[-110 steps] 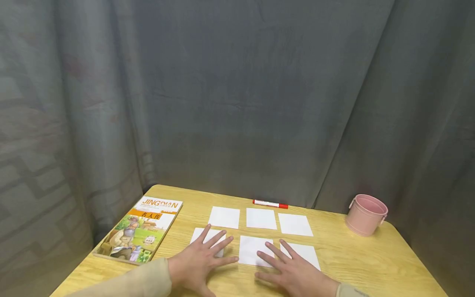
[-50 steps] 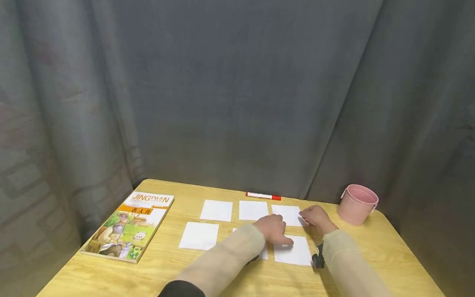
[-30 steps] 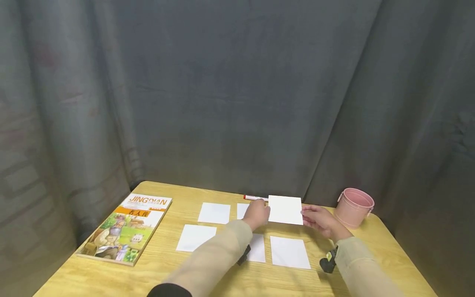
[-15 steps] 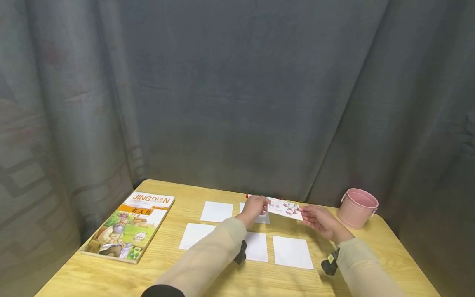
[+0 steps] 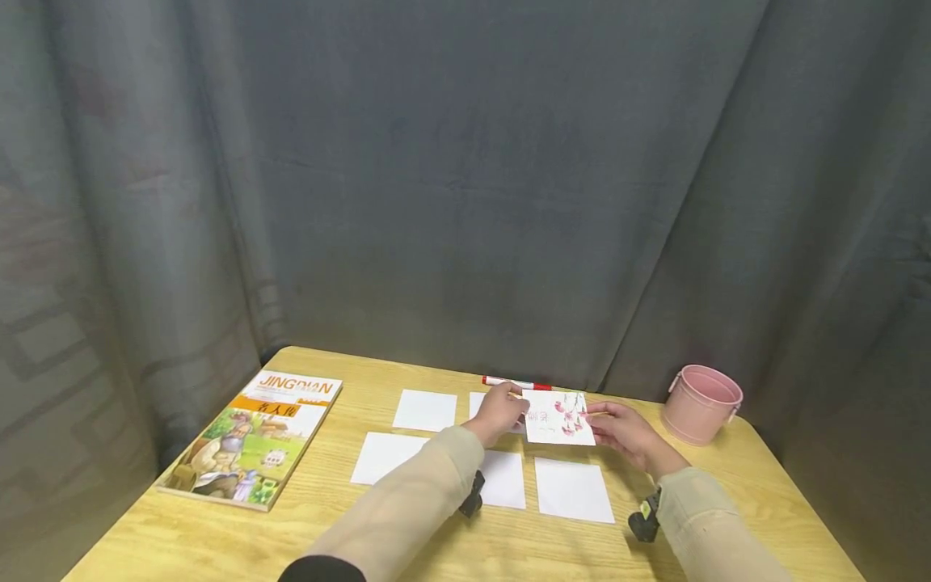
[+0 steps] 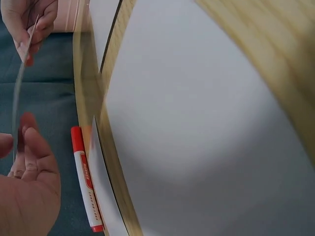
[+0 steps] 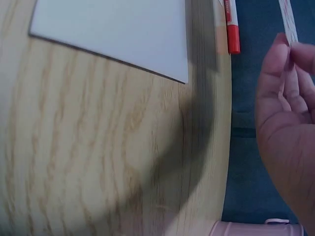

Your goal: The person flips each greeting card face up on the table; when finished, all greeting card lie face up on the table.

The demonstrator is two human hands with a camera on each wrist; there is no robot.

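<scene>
A square white card (image 5: 558,418) with pink flowers and some writing is held above the table, its printed face showing in the head view. My left hand (image 5: 498,413) pinches its left edge and my right hand (image 5: 625,432) pinches its right edge. In the left wrist view the card (image 6: 18,93) appears nearly edge-on, slightly bowed, between the left hand (image 6: 29,182) and the right hand (image 6: 30,24). The right wrist view has the right hand (image 7: 290,108) with thumb and fingers on the card's edge (image 7: 288,19). Several blank white cards (image 5: 575,491) lie on the table below.
Behind the cards lies a red-and-white marker (image 5: 509,381), partly covered by the held card. A pink bucket (image 5: 701,404) stands at the back right. An illustrated book (image 5: 250,440) lies on the left of the wooden table (image 5: 240,546). Grey curtains (image 5: 465,186) hang behind.
Both hands went from lying spread over the front cards to taking the back-right card. They lifted it blank side showing, then turned it over to its flowered side.
</scene>
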